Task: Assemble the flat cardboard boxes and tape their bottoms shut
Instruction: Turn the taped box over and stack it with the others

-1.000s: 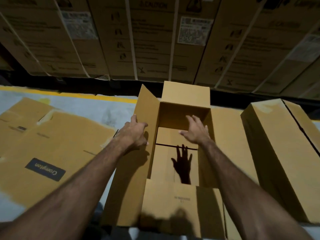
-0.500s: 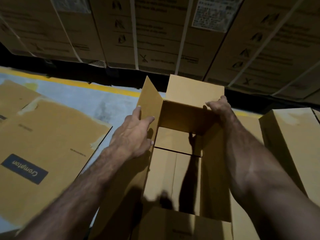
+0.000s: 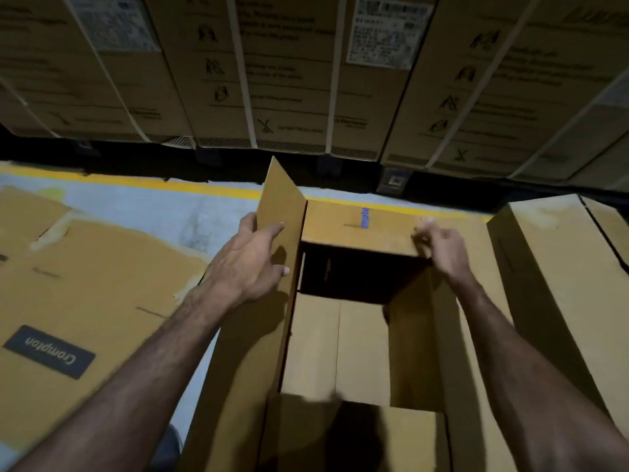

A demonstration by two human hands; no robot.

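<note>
- The box [image 3: 340,352] stands open on the floor [image 3: 153,212], between both arms.
- Left hand [image 3: 248,264] grasps the left flap [image 3: 282,206] (upright).
- Right hand [image 3: 439,247] pinches the far flap [image 3: 357,226], folded inward.

A warehouse: strapped cartons [image 3: 289,73] with shipping labels [image 3: 388,32] stand stacked on pallets, behind a yellow line [image 3: 136,182] painted across the grey concrete floor [image 3: 143,212], where flattened cardboard [image 3: 85,284] lies.
</note>
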